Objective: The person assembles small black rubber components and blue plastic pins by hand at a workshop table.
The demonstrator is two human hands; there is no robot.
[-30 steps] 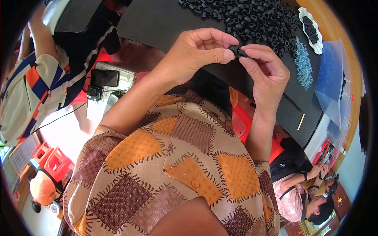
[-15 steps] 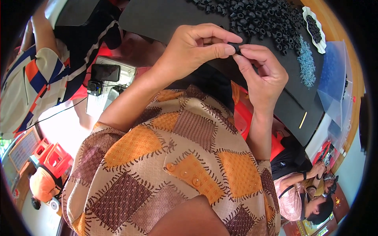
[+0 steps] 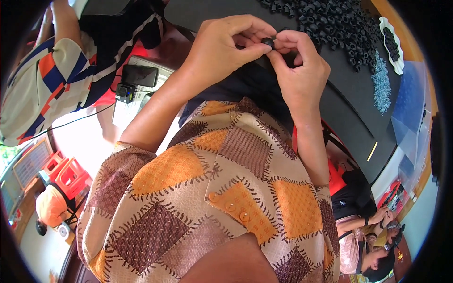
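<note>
left hand (image 3: 224, 40) and right hand (image 3: 303, 70) meet at the fingertips near the close edge of the worktop (image 3: 356, 137), both pinched on one small black piece (image 3: 268, 43): the left thumb bears on it from the left, the right thumb and fingers take it from the right, though how far the right fingers wrap behind it is hidden. on the worktop the largest thing is the heap of loose black pieces (image 3: 335, 28), beyond the hands and to the right, so the right hand is nearer to it than the left. next come the spread of pale blue beads (image 3: 381, 87), farther right, and beside it a white wavy-edged dish (image 3: 400, 68) of small dark bits (image 3: 390, 45). a slim dark rod with a pale end (image 3: 372, 151) lies right of the right hand, its long axis slanting away from that wrist toward the lower right of the view. smallest is the held piece itself, rounded, between the two hands; its long axis cannot be told, as fingertips cover much of it
</note>
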